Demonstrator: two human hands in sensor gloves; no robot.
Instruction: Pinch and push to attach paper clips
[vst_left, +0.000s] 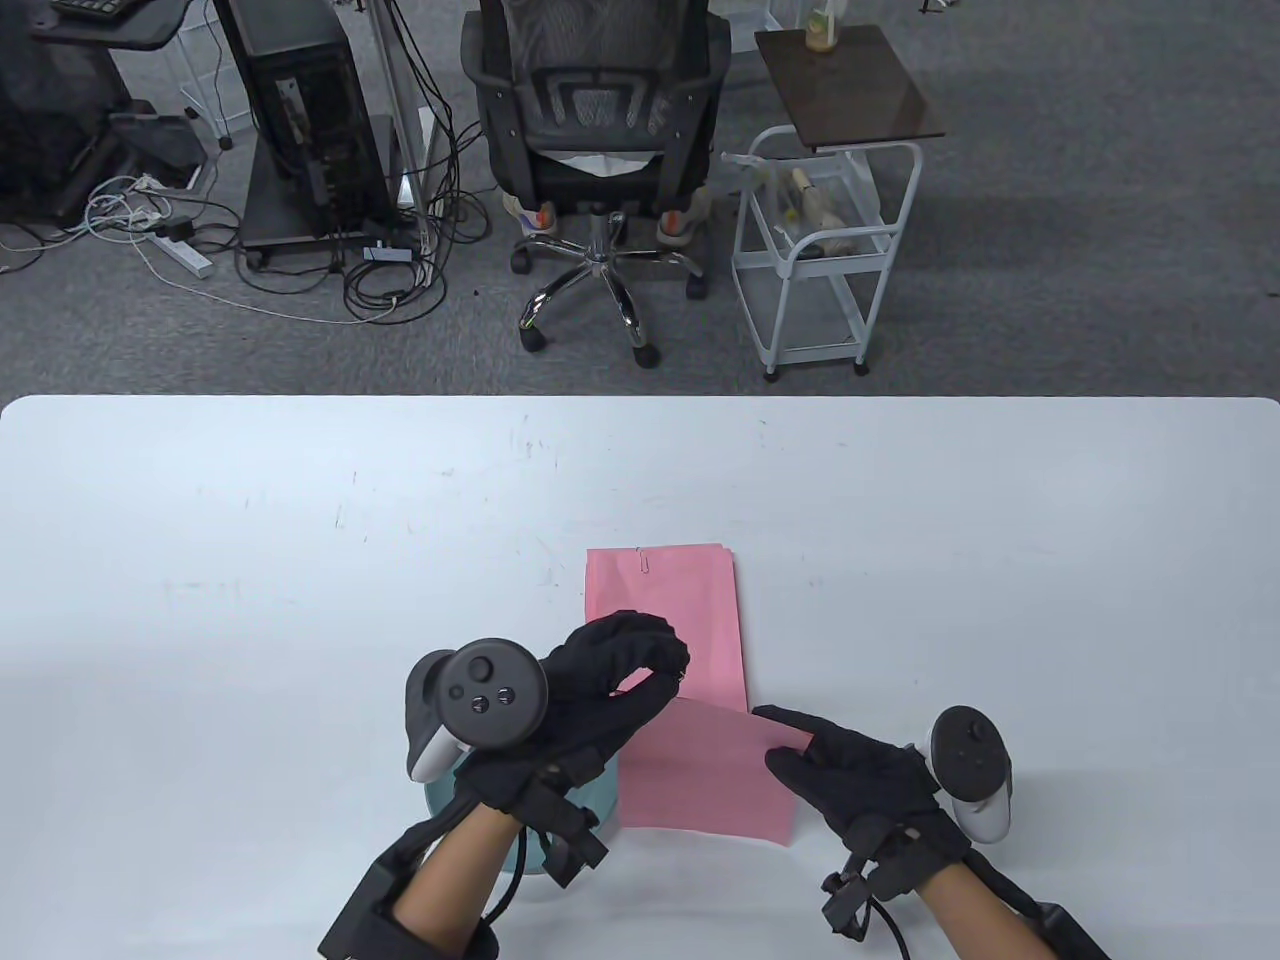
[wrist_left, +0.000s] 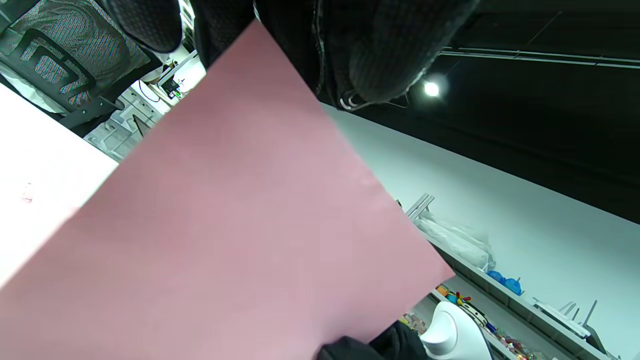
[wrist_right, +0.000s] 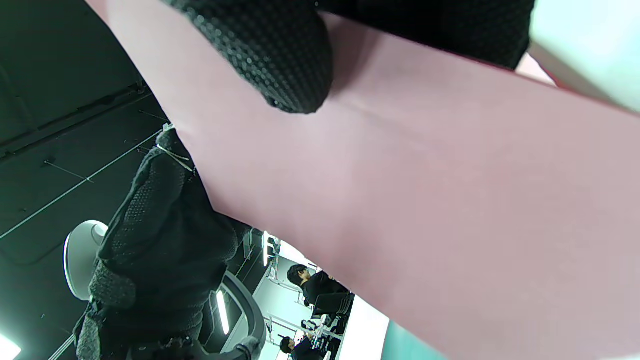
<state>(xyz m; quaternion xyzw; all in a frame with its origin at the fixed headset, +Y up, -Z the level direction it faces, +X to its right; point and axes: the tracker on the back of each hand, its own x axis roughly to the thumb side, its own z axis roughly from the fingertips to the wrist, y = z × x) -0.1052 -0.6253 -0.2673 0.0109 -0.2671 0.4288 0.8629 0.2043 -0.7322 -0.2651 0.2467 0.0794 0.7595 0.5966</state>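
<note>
The left hand (vst_left: 590, 690) is curling its fingers shut, pinching a paper clip (wrist_left: 356, 101) at the pink sheet's (vst_left: 705, 775) upper edge. At four o'clock from it, the right hand (vst_left: 850, 775) is gripping the sheet's right edge, fingers narrowly closed. At twelve o'clock, the pink stack (vst_left: 665, 610) is carrying a clip (vst_left: 645, 560).

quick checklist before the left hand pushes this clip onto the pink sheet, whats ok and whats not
1. Clip in hand: the left hand pinches a paper clip at its fingertips. Ok.
2. Sheet supported: the right hand holds the pink sheet at its right edge. Ok.
3. Clip lined up with the sheet's edge: clip sits beside the edge in the left wrist view; whether it is engaged, cannot tell.
4. Clip's open end faces the paper: cannot tell.
5. Finished stack out of the way: lies flat behind, with its own clip on the far edge. Ok.
</note>
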